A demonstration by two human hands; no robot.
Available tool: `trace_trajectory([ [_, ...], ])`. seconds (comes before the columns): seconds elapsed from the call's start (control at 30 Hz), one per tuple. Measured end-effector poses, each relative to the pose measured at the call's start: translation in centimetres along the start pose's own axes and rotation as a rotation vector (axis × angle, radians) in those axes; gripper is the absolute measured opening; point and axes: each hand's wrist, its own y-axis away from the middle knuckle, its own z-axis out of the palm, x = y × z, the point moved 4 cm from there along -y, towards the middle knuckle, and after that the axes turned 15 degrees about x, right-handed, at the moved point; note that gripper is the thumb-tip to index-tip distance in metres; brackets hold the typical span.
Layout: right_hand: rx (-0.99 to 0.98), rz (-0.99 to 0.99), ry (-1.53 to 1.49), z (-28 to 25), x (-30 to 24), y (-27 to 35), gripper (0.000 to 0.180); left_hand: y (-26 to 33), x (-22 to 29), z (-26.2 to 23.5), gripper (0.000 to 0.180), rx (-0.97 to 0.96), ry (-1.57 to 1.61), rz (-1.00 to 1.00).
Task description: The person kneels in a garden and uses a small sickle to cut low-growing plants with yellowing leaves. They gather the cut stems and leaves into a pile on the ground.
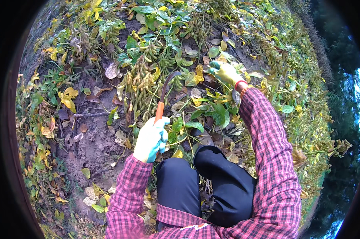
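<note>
In my left hand, in a white and light-blue glove, is a sickle, gripped by its orange handle. Its dark curved blade points away from me, and the tip hooks right in front of a clump of bean plants with hanging pods. My right hand, in a yellow and green glove with a red cuff, reaches out to the far right among leaves and stems. Its fingers are curled closed, and what lies in them, if anything, is too small to make out.
Yellowing bean plants spread along the right and far side. Bare brown soil with dry fallen leaves lies at the left. My bent knees in dark trousers are close below my hands. Dark trees stand beyond the right edge.
</note>
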Motion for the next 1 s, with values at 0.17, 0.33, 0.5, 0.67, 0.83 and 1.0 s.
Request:
trace_trajectory([
  [0.17, 0.319, -0.228, -0.047, 0.6, -2.1, -1.7, 0.072, -6.6, 1.4, 4.7, 0.026, -0.040, 0.017, 0.086],
  [0.33, 0.432, -0.020, -0.162, -1.1, -0.6, -5.9, 0.083, -11.7, 4.7, 9.5, 0.025, -0.055, -0.041, 0.079],
  [0.5, 0.360, 0.151, -0.158, -0.1, 1.9, -7.4, 0.082, -17.6, 7.0, 14.6, 0.027, -0.143, -0.053, 0.119],
  [0.67, 0.193, 0.152, 0.105, 1.3, 2.9, -8.5, 0.042, -22.5, 6.2, 19.5, 0.021, -0.167, -0.144, 0.054],
  [0.83, 0.300, 0.087, 0.143, 1.1, 4.5, -8.7, 0.024, -19.4, 3.8, 14.8, 0.023, -0.161, -0.334, -0.020],
  [1.0, 0.163, 0.187, 0.332, 1.7, 7.0, -5.8, 0.031, -7.2, 4.6, -1.8, 0.034, -0.107, 0.057, 0.219],
])
